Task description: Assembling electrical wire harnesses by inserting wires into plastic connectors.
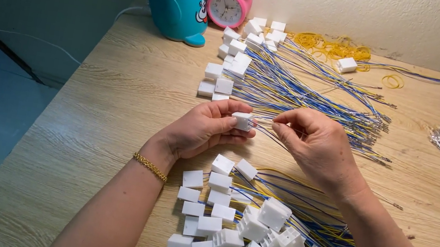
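No packages, labels, signs or screens show here. The nearest thing to a display is the round white dial of a pink alarm clock (pixel 228 1), which stands at the far edge of the surface (pixel 116 100), well beyond the left hand (pixel 201 129) and slightly to its right side. Just left of the clock stands a teal holder (pixel 176 3) shaped like a cartoon animal, with a painted eye and mouth on its side; it too is well beyond the left hand. The right hand (pixel 317 146) is further from both than the left hand.
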